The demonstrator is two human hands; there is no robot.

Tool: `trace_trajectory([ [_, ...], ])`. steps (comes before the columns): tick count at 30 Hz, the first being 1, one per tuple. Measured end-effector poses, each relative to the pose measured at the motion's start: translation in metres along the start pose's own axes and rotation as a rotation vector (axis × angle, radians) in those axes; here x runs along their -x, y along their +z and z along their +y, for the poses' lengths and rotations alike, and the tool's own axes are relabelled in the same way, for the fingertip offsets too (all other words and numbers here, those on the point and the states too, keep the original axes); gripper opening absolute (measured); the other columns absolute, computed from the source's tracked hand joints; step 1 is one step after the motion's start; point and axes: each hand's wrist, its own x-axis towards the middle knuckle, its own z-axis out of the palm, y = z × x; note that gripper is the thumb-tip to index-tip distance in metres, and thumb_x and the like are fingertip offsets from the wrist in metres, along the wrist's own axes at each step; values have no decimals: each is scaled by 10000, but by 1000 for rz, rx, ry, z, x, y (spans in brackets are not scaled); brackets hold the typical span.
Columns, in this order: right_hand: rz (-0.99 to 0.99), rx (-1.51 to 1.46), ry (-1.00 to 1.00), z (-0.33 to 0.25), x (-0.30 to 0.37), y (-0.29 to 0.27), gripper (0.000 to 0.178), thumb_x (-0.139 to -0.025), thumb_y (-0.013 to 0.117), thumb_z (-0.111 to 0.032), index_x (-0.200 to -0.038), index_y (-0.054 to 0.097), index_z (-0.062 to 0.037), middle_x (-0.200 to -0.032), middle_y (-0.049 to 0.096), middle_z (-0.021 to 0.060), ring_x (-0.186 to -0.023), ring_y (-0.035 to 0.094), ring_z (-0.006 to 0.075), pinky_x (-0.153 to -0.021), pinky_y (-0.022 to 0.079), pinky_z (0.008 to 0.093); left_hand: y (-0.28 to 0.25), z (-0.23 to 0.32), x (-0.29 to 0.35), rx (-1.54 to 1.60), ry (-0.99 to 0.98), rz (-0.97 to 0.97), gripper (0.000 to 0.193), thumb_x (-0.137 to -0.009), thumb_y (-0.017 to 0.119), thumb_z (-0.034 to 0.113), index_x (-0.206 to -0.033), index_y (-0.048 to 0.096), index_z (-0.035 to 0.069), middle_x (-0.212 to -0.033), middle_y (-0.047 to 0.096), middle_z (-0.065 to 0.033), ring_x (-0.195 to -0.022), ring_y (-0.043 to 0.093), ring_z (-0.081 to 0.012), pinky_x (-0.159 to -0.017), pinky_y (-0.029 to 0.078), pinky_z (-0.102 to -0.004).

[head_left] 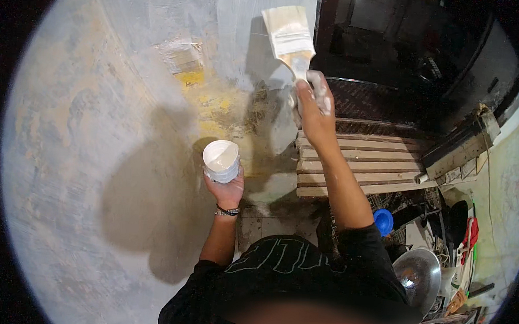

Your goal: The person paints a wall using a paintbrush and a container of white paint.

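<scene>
1. Head view: your left hand (226, 190) has its grip curled around the lower part of the white cup (221, 172), which stands slightly tilted before the wall (71, 155) with pale paint (226, 159) inside.
2. Your right hand (315, 109) has its grip pinching the handle of the wide brush (292, 42), bristles up; you cannot tell whether they touch the wall.
3. The open cup sits in just 1 hand, so tipping it further could spill paint.
4. White smears on your right fingers, if wet, could let the handle slip.
5. Straying rightward could smear the dark opening (383, 46); drips could spot the slatted wooden platform (356, 167).
</scene>
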Motion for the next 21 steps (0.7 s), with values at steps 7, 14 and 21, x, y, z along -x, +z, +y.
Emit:
trace_trajectory([
  [7, 78, 508, -115, 129, 92, -14, 228, -884, 517, -202, -1000, 550, -8, -763, 558, 38, -693, 517, 110, -596, 432, 276, 0, 9, 16, -40, 153, 115, 567, -831, 432, 486, -1230, 439, 83, -1190, 517, -118, -1022, 534, -314, -844, 479, -401],
  [14, -37, 319, 77, 14, 44, 14, 407, -910, 459, -358, -1146, 476, -27, -995, 551, 87, -958, 499, 150, -816, 417, 286, -15, 18, 19, -17, 135, 150, 574, -813, 426, 558, -1200, 462, 136, -1165, 517, -55, -1004, 511, -256, -787, 442, -402],
  [21, -203, 38, -264, -73, -72, 80, 352, -911, 469, -323, -1146, 446, -64, -654, 485, 10, -484, 420, 63, -390, 309, 197, 20, 14, 21, 63, 160, 143, 590, -815, 413, 578, -1199, 461, 133, -1166, 517, -62, -991, 515, -268, -766, 454, -419],
])
